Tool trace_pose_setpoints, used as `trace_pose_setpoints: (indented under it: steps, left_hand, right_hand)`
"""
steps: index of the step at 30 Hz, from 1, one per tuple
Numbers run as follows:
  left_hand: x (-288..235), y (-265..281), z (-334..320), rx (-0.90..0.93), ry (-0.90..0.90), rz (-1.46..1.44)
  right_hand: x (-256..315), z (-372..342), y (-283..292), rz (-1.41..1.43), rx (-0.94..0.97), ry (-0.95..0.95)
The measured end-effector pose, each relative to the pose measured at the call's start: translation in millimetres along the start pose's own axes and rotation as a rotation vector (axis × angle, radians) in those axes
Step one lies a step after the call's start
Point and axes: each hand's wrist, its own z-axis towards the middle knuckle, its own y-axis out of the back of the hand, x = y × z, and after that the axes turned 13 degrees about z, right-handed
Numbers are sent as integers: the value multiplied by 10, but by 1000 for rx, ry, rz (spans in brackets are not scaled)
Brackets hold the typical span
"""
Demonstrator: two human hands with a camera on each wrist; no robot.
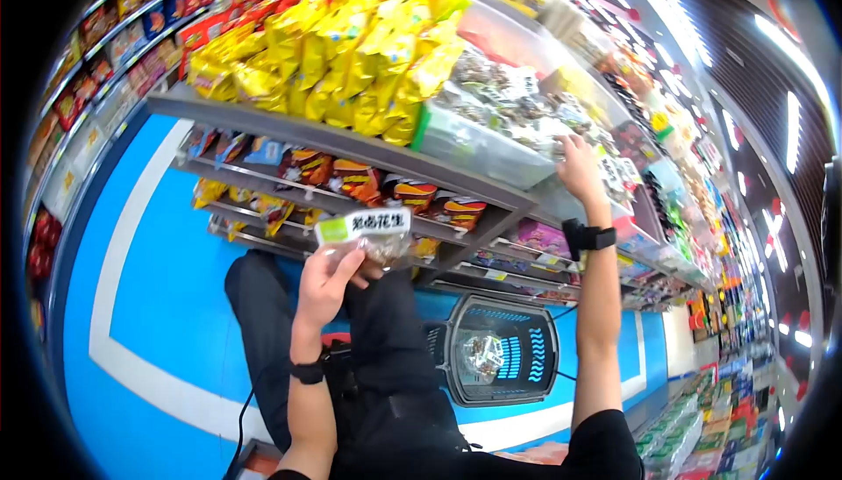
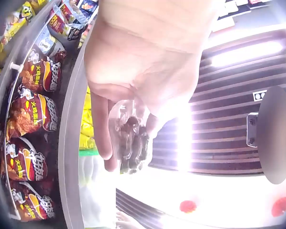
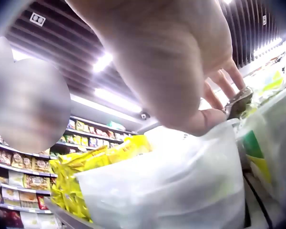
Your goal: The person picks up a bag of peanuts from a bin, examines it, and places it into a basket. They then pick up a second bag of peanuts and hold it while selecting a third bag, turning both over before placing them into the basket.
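Black sleeve cloth lies nearest the camera, with dark-trousered legs alongside. Held above them, the clear plastic packet with a white-and-green label is pinched between the left hand's thumb and fingers; its slick film could slide or twist out if that pinch loosens. At the translucent plastic bin, the right hand's fingers, slightly spread, bend with the thumb onto a small dark-filled packet close to the rim. Pulling sideways could catch the packet on that edge, or drag neighbours out with it. A sweeping forearm might also knock the heaped yellow foil bags. Below, the black plastic basket stands on the blue floor, so a badly aimed drop could miss its opening.
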Motion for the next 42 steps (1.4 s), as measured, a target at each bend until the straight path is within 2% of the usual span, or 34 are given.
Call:
trace_pose_setpoints:
  steps: [2,4,9,12,13,16,19,22,24,26,28,30,32,34,37,42]
  left_hand:
    - [21,30,8,-90,-1,-81]
    - [-23,40,3,-146,-33,-122]
    - [-5,123,-8,-170,-50,-91]
    - [28,171,-15,-183,-48,-84]
    - [44,182,-4,-181,-45,-82]
    - [29,197,-6,-194,-52,-84]
    - [89,183,13,-293,-19,-91]
    - [97,139,55,-313,70,-178]
    - [157,116,59,-266,126,-189]
    - [182,80,64,-205,190,-194]
    - [217,-9,77,-167,195,-291]
    - [234,-47,59,-21,183,-460]
    - [234,-162,8,-28,195,-598]
    - [288,-156,-26,9,122,-568]
    - [286,-67,6,126,140,-337]
    - [272,-84,16,62,176,-393]
  right_hand:
    - [90,101,89,55,202,-55]
    - [246,129,135,20,186,-67]
    - [333,236,299,285,321,-92]
    - [246,229,257,254,305,-14]
    - [226,260,284,367,354,-49]
    - [289,243,345,394,340,-76]
    - [585,214,495,386,224,-208]
    - [1135,63,543,276,-151,44]
    - [1614,-121,464,125,-434,318]
    - [1997,-448,314,106,-488,441]
    - [2345,-766,142,228,-413,602]
    - [2591,-990,-2,320,-190,749]
    - [2707,-1106,-221,359,-21,809]
    - [2724,-1138,-337,493,42,799]
    - [2696,-1097,-328,654,186,772]
    - [2615,-1015,-272,824,254,769]
